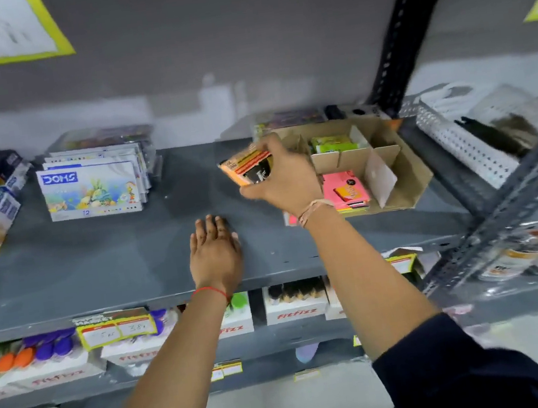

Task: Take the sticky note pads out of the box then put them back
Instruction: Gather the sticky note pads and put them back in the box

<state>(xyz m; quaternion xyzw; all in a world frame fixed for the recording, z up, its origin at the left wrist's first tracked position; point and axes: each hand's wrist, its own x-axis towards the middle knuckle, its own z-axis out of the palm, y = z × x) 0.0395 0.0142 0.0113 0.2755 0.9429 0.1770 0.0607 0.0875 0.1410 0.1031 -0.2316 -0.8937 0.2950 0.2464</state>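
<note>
A brown cardboard box [406,181] with card dividers sits on the grey shelf [96,262], to the right. My right hand [286,180] grips an orange sticky note pad [247,169] just left of the box, a little above the shelf. A pink pad [345,189] lies in the box's near compartment on top of other pads. Green pads [333,143] fill a far compartment. My left hand [213,249] rests flat on the shelf, fingers spread, holding nothing.
White DOMS colour packs [89,191] stand at the shelf's back left, more packs at the far left edge. A perforated steel upright [405,29] rises behind the box. Fitfizz boxes [295,304] fill the shelf below.
</note>
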